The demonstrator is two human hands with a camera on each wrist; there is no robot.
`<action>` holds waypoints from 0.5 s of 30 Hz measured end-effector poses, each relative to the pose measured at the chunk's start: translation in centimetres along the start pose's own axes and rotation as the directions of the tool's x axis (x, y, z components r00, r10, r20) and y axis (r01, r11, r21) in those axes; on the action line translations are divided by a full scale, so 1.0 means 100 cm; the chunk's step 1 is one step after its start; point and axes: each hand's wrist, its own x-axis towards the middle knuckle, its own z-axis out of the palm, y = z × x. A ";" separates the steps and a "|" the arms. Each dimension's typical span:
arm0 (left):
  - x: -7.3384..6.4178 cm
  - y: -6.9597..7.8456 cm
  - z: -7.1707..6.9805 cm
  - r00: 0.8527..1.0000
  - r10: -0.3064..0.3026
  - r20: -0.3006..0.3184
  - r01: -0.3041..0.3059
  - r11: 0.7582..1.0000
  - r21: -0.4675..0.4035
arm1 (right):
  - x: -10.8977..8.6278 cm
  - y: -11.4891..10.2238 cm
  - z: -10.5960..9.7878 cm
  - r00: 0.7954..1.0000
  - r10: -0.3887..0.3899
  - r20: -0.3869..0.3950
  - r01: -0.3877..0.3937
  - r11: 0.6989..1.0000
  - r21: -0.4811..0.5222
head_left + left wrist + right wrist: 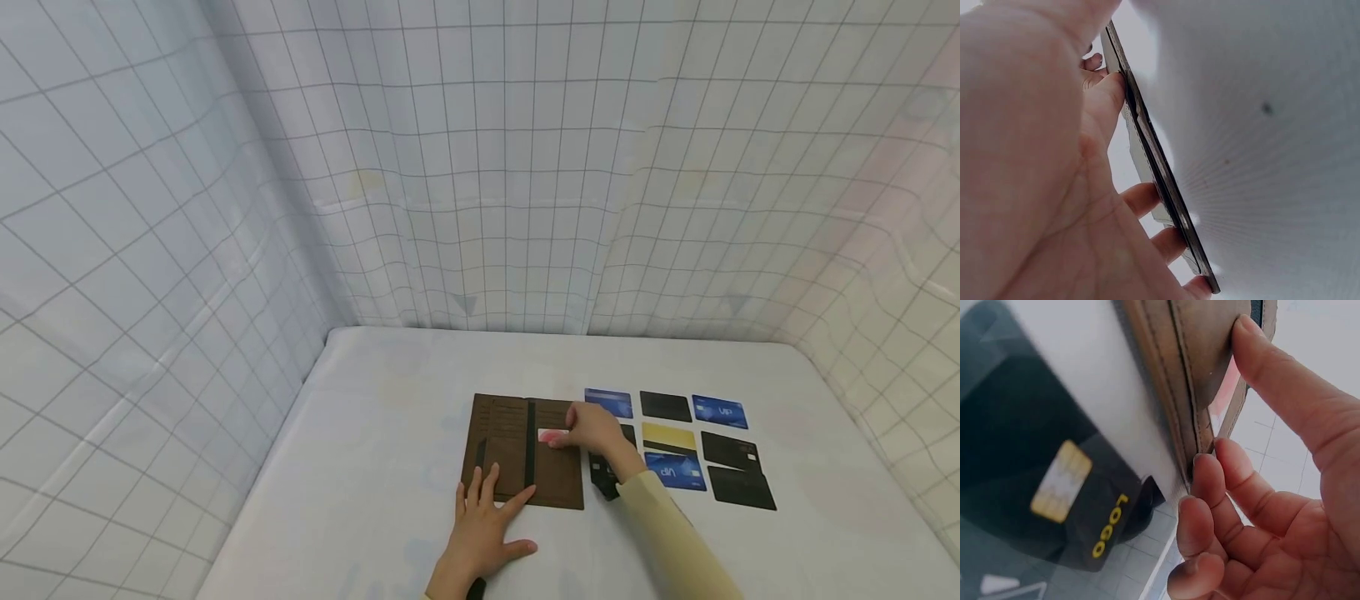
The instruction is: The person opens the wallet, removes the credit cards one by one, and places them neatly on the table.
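A brown leather wallet (555, 492) lies spread open on the white table, with card slots on both halves and a dark strip down its middle. My left hand (476, 533) has its fingers spread, and the fingertips rest on the wallet's lower edge. My right hand (596, 429) is over the wallet's right half, fingers curled, at a pink-and-white card (551, 435) that lies partly in a slot. In the right wrist view the thumb (1272, 359) presses near the pocket, and the curled fingers (1235, 465) meet the wallet's right edge. The hand covers part of the card.
Several cards lie in rows to the right of the wallet: blue cards (718, 411), black cards (741, 487) and a yellow card (669, 436). One black card (1063, 481) with a gold chip and "LOGO" shows close up in the right wrist view. A gridded white curtain (525, 208) surrounds the table.
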 end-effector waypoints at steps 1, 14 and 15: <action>0.000 0.000 0.000 1.000 -0.002 0.000 0.002 1.000 0.000 | 0.000 0.000 0.000 1.000 0.006 0.003 -0.006 1.000 -0.005; 0.000 0.001 -0.002 1.000 -0.008 -0.003 0.008 1.000 0.005 | 0.007 0.002 -0.002 0.997 0.016 0.078 -0.015 1.000 -0.007; 0.000 0.001 -0.002 1.000 -0.007 -0.001 0.007 1.000 0.002 | 0.008 0.003 -0.002 0.996 0.017 0.086 -0.016 1.000 -0.004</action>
